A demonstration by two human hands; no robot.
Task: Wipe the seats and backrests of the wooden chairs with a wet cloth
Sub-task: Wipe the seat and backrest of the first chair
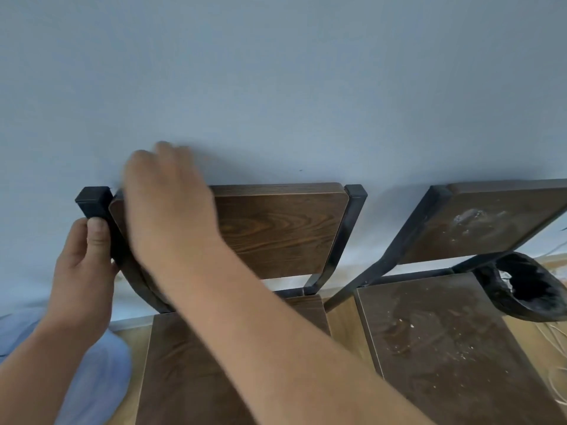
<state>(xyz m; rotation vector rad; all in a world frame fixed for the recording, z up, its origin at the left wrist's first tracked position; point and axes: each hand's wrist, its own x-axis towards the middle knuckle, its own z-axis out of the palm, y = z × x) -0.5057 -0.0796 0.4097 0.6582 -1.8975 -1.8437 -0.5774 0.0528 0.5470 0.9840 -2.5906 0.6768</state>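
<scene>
Two dark wooden chairs with black metal frames stand against a blue-grey wall. On the left chair, my left hand [82, 265] grips the frame's left upright [95, 204]. My right hand [171, 204], blurred by motion, lies palm-down across the upper left of its backrest [282, 228]. No cloth shows; anything under that palm is hidden. My right forearm crosses the left chair's seat [171, 372]. The right chair's backrest [484, 228] and seat [445, 342] carry white dust smears and specks.
A black, open-mouthed bag-like object [521, 289] sits at the back right of the right chair's seat. Pale blue fabric [95, 372] covers the lower left. Light wood floor [343, 326] shows between the chairs, with thin cords [555, 338] at the far right.
</scene>
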